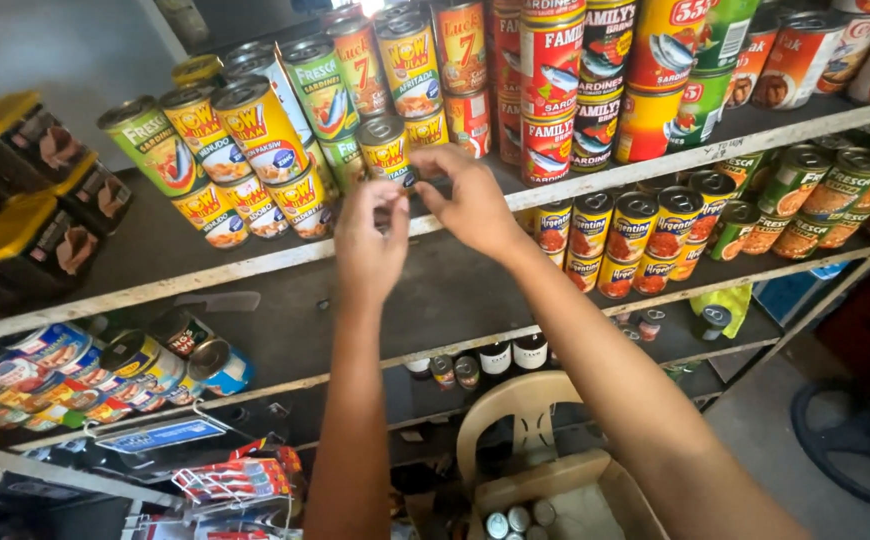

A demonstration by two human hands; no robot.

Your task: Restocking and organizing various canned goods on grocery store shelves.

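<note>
My right hand (475, 205) reaches up to the upper shelf (255, 265), and its fingertips pinch the lower right edge of a small yellow can (385, 148). The can stands at the front of a row of stacked yellow and green fish cans (255, 150). Just below the can is my left hand (370, 240), fingers curled together with their tips close to its base; whether they touch it is unclear. Red and yellow cans (550, 90) are stacked right behind my right hand.
Dark boxes with yellow tops (25, 200) sit at the left. The second shelf holds more cans (645, 240), and flat tins (75, 375) lie on a lower shelf. Below are dark bottles (515, 355), a beige plastic chair (525, 410) and a cardboard box (595, 500) with cans.
</note>
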